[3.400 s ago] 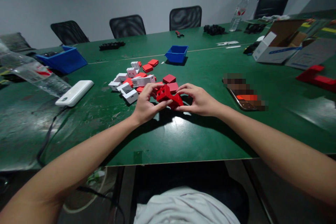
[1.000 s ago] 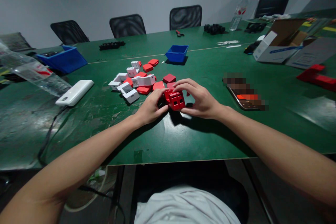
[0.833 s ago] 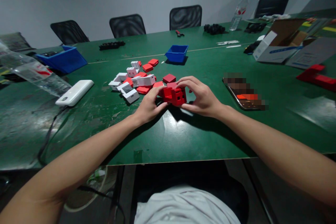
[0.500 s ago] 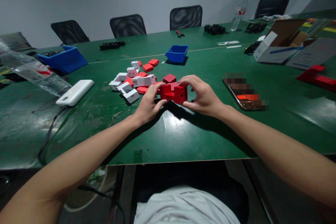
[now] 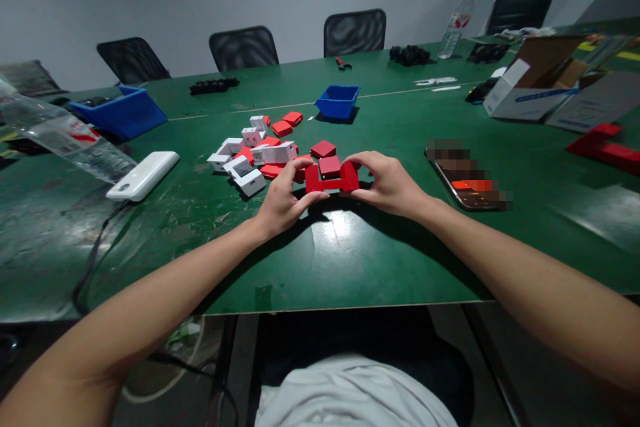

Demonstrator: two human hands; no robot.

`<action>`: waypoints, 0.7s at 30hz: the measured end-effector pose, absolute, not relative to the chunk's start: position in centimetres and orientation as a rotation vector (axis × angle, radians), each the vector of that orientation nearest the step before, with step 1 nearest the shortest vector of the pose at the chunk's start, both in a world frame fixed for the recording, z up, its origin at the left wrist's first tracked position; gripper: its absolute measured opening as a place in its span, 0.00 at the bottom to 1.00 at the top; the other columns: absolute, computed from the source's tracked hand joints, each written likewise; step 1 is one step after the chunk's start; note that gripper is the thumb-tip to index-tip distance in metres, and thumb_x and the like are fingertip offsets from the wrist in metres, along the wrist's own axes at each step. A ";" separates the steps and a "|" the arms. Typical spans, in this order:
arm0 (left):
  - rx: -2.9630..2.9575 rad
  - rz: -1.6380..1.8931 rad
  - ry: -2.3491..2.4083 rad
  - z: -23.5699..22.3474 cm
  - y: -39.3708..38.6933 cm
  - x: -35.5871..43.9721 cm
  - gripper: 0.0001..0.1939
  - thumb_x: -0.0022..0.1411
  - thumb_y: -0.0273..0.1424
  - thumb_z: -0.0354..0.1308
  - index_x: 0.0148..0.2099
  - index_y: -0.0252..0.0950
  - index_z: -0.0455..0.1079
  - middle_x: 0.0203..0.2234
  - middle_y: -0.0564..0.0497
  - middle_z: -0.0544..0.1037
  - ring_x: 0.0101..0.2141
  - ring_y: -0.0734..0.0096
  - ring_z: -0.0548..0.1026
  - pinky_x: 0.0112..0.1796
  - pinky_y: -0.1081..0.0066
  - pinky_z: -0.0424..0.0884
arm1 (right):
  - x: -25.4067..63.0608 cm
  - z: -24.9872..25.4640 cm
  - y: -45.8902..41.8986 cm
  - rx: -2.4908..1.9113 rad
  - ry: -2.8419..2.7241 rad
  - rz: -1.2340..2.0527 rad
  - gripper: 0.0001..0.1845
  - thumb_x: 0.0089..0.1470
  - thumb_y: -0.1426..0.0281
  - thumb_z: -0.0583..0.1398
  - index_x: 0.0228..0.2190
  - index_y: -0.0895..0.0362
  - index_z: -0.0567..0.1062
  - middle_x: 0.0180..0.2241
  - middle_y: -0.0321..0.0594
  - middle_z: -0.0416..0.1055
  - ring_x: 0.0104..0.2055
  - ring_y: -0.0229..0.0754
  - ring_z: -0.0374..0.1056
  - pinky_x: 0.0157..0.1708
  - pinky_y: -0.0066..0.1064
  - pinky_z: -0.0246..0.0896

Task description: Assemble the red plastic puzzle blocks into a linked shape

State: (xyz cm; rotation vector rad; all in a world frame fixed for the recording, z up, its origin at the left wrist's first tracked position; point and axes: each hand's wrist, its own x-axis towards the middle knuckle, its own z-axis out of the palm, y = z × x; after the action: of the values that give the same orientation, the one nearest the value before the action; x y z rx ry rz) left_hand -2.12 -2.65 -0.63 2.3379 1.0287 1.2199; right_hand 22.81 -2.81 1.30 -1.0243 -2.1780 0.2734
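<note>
A white rectangular device point(image 5: 143, 175) lies at left on the counter point(image 5: 380, 267). White blocks point(image 5: 250, 183) and red blocks point(image 5: 323, 149) form a loose group beside it. The left hand point(image 5: 281, 203), partly closed, grips the left end of the red U-shaped part point(image 5: 331, 185), located just above the counter. The right hand point(image 5: 393, 185), similarly curled, pinches its right end. A phone point(image 5: 467, 180) lies farther right.

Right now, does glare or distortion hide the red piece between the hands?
Head view throughout: no, the red piece reads clearly; the glare nearest it sits below on the green table; shadows lie beneath left hand and right hand; the left-edge bottle looks stretched.
</note>
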 end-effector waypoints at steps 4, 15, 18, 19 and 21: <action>2.260 1.281 1.036 -0.6 -2.4 -2.2 0.34 0.55 0.48 0.69 0.56 0.35 0.65 0.45 0.42 0.78 0.39 0.64 0.79 0.43 0.64 0.77 | 22.6 1.3 -3.1 -1.043 -2.193 0.343 0.20 0.50 0.66 0.68 0.45 0.56 0.73 0.44 0.47 0.77 0.42 0.49 0.73 0.41 0.39 0.67; 2.370 1.276 1.034 -0.7 -2.4 -2.2 0.33 0.56 0.33 0.69 0.61 0.35 0.63 0.53 0.39 0.76 0.47 0.61 0.78 0.49 0.61 0.76 | 22.0 1.3 -3.4 -1.069 -2.094 0.405 0.24 0.51 0.70 0.66 0.49 0.56 0.67 0.47 0.48 0.76 0.46 0.50 0.74 0.44 0.38 0.67; 2.319 1.261 1.073 -0.7 -2.4 -2.2 0.34 0.56 0.33 0.69 0.62 0.36 0.61 0.52 0.40 0.76 0.48 0.60 0.78 0.50 0.61 0.75 | 21.7 1.2 -3.5 -1.072 -2.048 0.456 0.24 0.54 0.66 0.65 0.51 0.56 0.66 0.48 0.49 0.77 0.44 0.48 0.75 0.41 0.36 0.67; 2.294 1.255 1.073 -0.7 -2.4 -2.1 0.36 0.55 0.33 0.69 0.62 0.36 0.60 0.52 0.40 0.76 0.48 0.60 0.78 0.50 0.61 0.75 | 21.7 1.3 -3.6 -1.080 -2.029 0.483 0.24 0.56 0.64 0.64 0.51 0.56 0.66 0.46 0.49 0.77 0.41 0.48 0.75 0.39 0.36 0.67; 2.262 1.226 1.051 -0.6 -2.5 -2.0 0.36 0.56 0.35 0.69 0.62 0.37 0.59 0.52 0.41 0.76 0.49 0.60 0.78 0.51 0.62 0.74 | 21.6 1.4 -3.6 -1.102 -1.987 0.531 0.22 0.59 0.59 0.61 0.51 0.57 0.67 0.42 0.47 0.78 0.36 0.45 0.75 0.36 0.35 0.66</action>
State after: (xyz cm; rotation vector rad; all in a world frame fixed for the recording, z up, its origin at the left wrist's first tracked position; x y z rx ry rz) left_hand -2.03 -2.55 -0.57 2.2620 1.0509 1.2261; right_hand 21.55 -3.58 1.36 -1.1018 -1.9867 0.5310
